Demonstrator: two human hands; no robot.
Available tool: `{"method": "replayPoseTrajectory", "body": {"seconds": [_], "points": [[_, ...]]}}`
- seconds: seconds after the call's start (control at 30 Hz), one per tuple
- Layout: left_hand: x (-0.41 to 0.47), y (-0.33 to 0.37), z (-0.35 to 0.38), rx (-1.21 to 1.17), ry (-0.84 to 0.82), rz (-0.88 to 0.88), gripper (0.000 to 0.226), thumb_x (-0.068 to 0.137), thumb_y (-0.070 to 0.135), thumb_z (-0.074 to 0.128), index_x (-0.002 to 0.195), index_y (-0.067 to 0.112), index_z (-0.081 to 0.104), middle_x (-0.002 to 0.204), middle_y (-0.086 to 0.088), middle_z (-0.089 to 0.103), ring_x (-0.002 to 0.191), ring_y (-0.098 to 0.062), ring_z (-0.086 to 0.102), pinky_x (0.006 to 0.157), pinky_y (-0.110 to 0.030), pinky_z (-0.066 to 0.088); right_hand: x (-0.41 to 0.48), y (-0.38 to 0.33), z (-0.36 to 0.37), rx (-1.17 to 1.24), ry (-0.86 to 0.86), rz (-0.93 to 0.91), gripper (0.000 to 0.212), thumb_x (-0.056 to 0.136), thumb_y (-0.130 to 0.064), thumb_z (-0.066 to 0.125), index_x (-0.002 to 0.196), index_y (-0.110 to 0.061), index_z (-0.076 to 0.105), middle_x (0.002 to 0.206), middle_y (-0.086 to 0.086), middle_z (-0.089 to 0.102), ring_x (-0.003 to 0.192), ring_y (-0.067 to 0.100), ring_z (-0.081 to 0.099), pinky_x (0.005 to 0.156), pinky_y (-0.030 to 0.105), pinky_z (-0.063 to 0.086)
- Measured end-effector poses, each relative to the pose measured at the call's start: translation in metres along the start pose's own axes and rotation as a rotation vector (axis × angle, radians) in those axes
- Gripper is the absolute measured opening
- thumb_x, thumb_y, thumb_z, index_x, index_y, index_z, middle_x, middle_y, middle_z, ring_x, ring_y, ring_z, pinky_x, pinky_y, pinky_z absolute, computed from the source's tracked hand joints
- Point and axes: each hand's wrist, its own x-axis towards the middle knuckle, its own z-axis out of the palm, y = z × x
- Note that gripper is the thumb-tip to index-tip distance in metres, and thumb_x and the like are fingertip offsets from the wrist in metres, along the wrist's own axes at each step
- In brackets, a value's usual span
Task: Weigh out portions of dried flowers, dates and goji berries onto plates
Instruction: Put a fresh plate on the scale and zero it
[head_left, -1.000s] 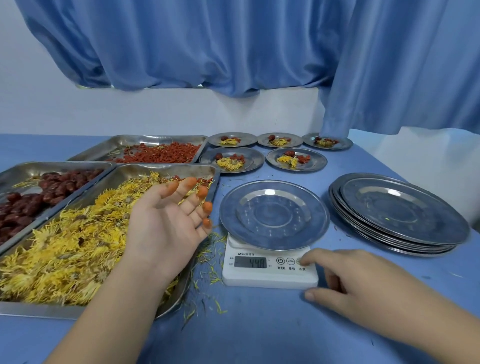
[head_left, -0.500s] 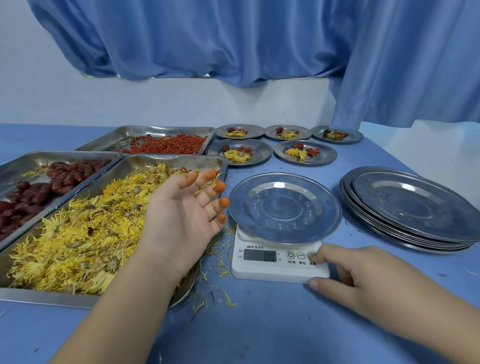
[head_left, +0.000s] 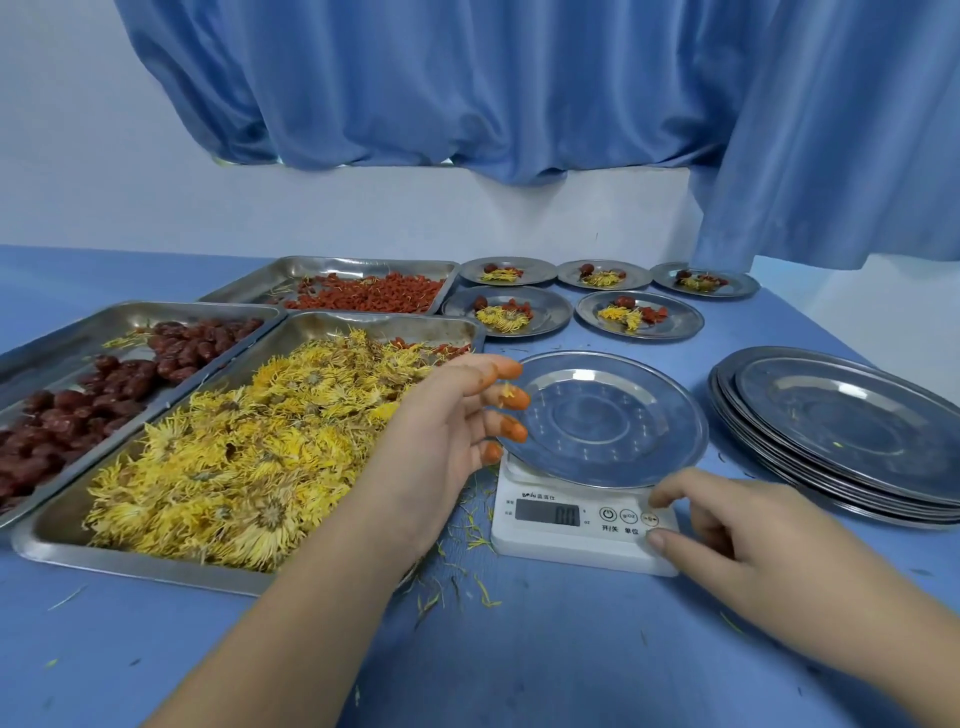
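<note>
Fingertips (head_left: 506, 370) of the left hand (head_left: 441, 421), stained orange, hover between the dried flowers (head_left: 249, 457) in their tray (head_left: 130, 564) and the bare plate (head_left: 602, 415) on the scale (head_left: 571, 540), grip spread and empty. The right hand (head_left: 737, 535) sits at the scale's front right corner, grip loose, forefinger at a button. Blue table (head_left: 519, 649); blue curtain (head_left: 467, 78) over a white wall.
</note>
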Motion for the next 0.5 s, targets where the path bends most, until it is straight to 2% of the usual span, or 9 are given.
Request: {"method": "replayPoseTrajectory", "body": {"seconds": [0.07, 0.13, 0.2, 0.27, 0.37, 0.43, 0.5], "points": [[-0.002, 0.001, 0.004, 0.064, 0.001, 0.015, 0.026, 0.071, 0.023, 0.051, 0.091, 0.011, 0.062, 0.068, 0.000, 0.062, 0.057, -0.015, 0.056, 0.057, -0.028, 0.034, 0.001, -0.004, 0.001, 0.020, 0.016, -0.013, 0.016, 0.079, -0.059, 0.051, 0.086, -0.046, 0.051, 0.075, -0.023, 0.055, 0.068, 0.006, 0.051, 0.054, 0.025, 0.041], [-0.006, 0.000, 0.007, 0.202, -0.034, 0.068, 0.013, 0.081, 0.018, 0.056, 0.090, 0.014, 0.064, 0.074, 0.000, 0.064, 0.061, -0.014, 0.058, 0.058, -0.026, 0.037, 0.006, -0.013, -0.002, 0.083, 0.096, -0.012, 0.010, 0.079, -0.050, 0.057, 0.077, -0.041, 0.052, 0.062, -0.014, 0.054, 0.061, 0.009, 0.050, 0.049, 0.024, 0.037], [-0.010, -0.002, 0.007, 0.339, -0.099, 0.124, 0.011, 0.089, 0.015, 0.056, 0.093, 0.017, 0.065, 0.084, -0.001, 0.065, 0.068, -0.009, 0.060, 0.060, -0.018, 0.043, 0.018, -0.027, -0.004, 0.160, 0.234, -0.029, 0.024, 0.078, -0.043, 0.061, 0.065, -0.028, 0.048, 0.054, -0.008, 0.050, 0.053, 0.011, 0.046, 0.048, 0.023, 0.035], [-0.015, -0.003, 0.007, 0.408, -0.196, 0.149, 0.017, 0.084, 0.020, 0.055, 0.096, 0.021, 0.066, 0.088, 0.001, 0.066, 0.072, -0.006, 0.062, 0.063, -0.013, 0.043, 0.032, -0.041, -0.003, 0.212, 0.380, -0.040, 0.037, 0.076, -0.036, 0.062, 0.055, -0.024, 0.035, 0.048, -0.005, 0.043, 0.049, 0.013, 0.040, 0.047, 0.023, 0.032], [-0.018, 0.000, 0.003, 0.402, -0.296, 0.206, 0.021, 0.085, 0.016, 0.053, 0.101, 0.019, 0.067, 0.091, 0.002, 0.067, 0.076, -0.003, 0.064, 0.065, -0.011, 0.045, 0.043, -0.055, 0.004, 0.123, 0.497, -0.067, 0.050, 0.077, -0.019, 0.070, 0.054, -0.021, 0.026, 0.042, -0.004, 0.026, 0.042, 0.012, 0.028, 0.044, 0.032, 0.033], [-0.016, 0.005, -0.005, 0.414, -0.236, 0.230, 0.022, 0.085, 0.018, 0.054, 0.099, 0.026, 0.069, 0.092, 0.006, 0.070, 0.078, -0.005, 0.065, 0.067, -0.014, 0.047, 0.036, -0.053, 0.014, 0.045, 0.483, -0.101, 0.055, 0.079, -0.016, 0.072, 0.055, -0.023, 0.023, 0.044, -0.009, 0.024, 0.042, 0.014, 0.029, 0.043, 0.033, 0.034], [-0.009, 0.016, -0.017, 0.491, -0.134, 0.235, 0.021, 0.084, 0.026, 0.053, 0.094, 0.034, 0.070, 0.092, 0.009, 0.072, 0.077, -0.006, 0.066, 0.066, -0.015, 0.048, 0.026, -0.047, 0.022, 0.030, 0.465, -0.130, 0.052, 0.081, -0.025, 0.066, 0.057, -0.025, 0.019, 0.045, -0.010, 0.021, 0.043, 0.011, 0.026, 0.045, 0.028, 0.031]]}}
